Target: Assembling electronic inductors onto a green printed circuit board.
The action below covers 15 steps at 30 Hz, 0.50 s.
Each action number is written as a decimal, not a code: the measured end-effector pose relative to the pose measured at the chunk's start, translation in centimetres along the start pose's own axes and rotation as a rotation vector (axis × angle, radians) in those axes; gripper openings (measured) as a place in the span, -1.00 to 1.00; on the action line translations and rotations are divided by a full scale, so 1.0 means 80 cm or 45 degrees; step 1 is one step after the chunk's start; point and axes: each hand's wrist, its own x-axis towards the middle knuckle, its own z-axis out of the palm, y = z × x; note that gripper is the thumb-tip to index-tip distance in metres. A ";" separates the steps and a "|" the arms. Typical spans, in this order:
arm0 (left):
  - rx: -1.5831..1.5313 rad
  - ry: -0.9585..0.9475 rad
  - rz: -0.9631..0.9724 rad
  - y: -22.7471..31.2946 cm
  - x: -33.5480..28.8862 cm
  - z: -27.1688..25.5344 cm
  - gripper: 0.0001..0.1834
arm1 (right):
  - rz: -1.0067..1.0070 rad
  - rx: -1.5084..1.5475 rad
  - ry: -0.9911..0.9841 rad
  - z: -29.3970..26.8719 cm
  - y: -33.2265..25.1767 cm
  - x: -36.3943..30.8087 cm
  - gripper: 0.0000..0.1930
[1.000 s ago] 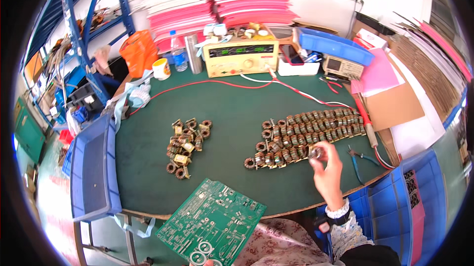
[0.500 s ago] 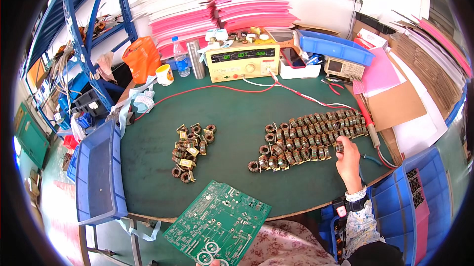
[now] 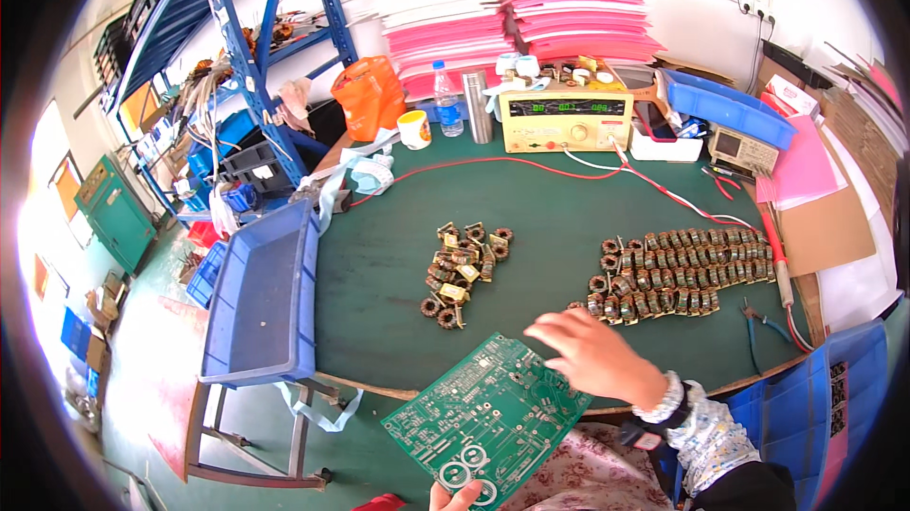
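Note:
My left hand (image 3: 457, 496) grips the lower corner of a green printed circuit board (image 3: 488, 407), beside several white rings marked on it. The board is held tilted in front of the table's near edge. Over the board's upper right edge, my right hand (image 3: 597, 355) reaches leftward with fingers apart; nothing shows between them. Past that hand, copper-wound toroidal coils (image 3: 678, 269) stand in several close rows on the green table. A looser pile of coils (image 3: 464, 269), some with yellow tops, lies farther left.
A yellow bench power supply (image 3: 567, 120) stands at the back with red and white leads. Pliers (image 3: 754, 331) and a red-handled probe (image 3: 779, 264) lie at the right. Blue bins (image 3: 308, 293) flank the table. A bottle (image 3: 445, 103) and steel flask (image 3: 477, 108) stand behind.
My right hand has moved from the right end of the coil rows, where it was on a coil, left to the circuit board. The view has turned left.

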 end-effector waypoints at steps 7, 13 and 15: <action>0.047 0.217 -0.027 0.008 -0.022 -0.014 -0.74 | -0.196 0.026 0.159 0.114 -0.021 0.086 -0.63; 0.088 0.218 0.020 0.003 -0.028 -0.031 -0.77 | 0.042 -0.171 -0.099 0.104 -0.027 0.082 -0.63; 0.060 0.260 0.004 0.001 -0.030 -0.029 -0.77 | 0.038 -0.242 0.054 0.095 -0.022 0.066 -0.63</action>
